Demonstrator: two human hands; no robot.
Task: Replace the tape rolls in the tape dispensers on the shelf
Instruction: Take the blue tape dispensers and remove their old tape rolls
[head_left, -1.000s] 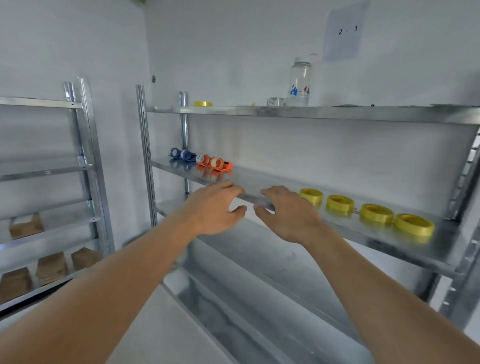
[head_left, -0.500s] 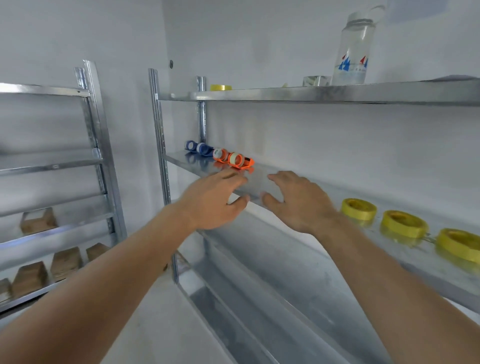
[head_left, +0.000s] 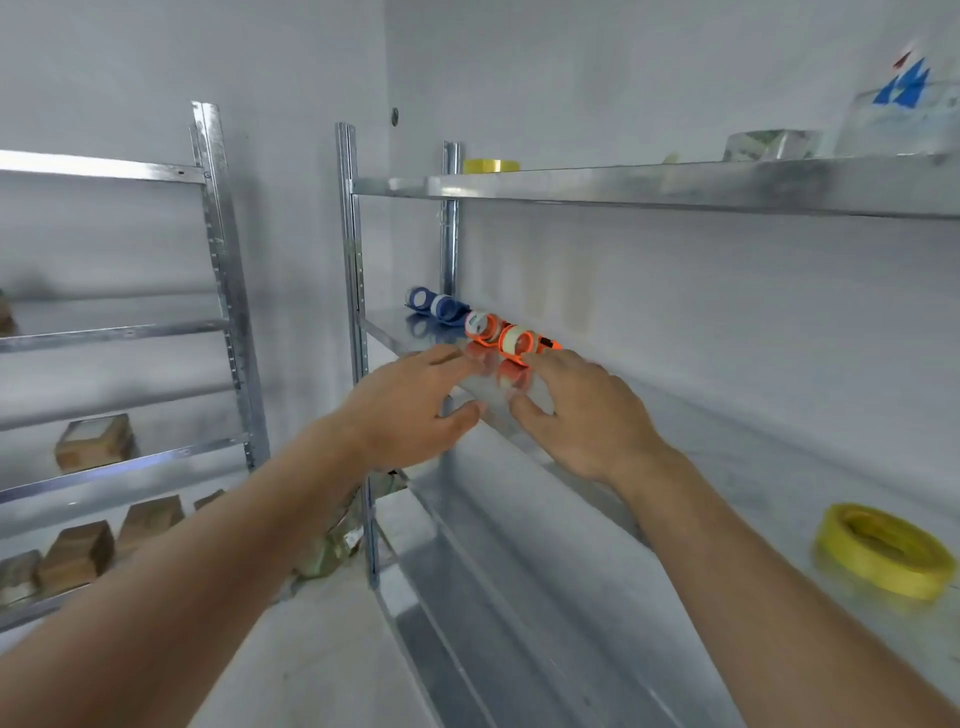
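Note:
Two blue tape dispensers (head_left: 435, 306) and two orange tape dispensers (head_left: 501, 338) lie in a row at the left end of the middle metal shelf (head_left: 395, 332). My left hand (head_left: 410, 408) hovers open at the shelf's front edge, just short of the orange dispensers. My right hand (head_left: 579, 410) is open too, its fingertips almost at the nearest orange dispenser. Neither hand holds anything. A yellow tape roll (head_left: 880, 551) lies flat on the same shelf at the far right.
The top shelf (head_left: 649, 182) carries another yellow roll (head_left: 491, 166), a small clear container (head_left: 774, 144) and a water bottle (head_left: 901, 117). A second metal rack (head_left: 218, 270) at left holds several brown blocks (head_left: 93, 441). Lower shelves run beneath my arms.
Both hands and my view have moved left along the shelf toward the dispensers. Most of the yellow rolls have slid out of view on the right.

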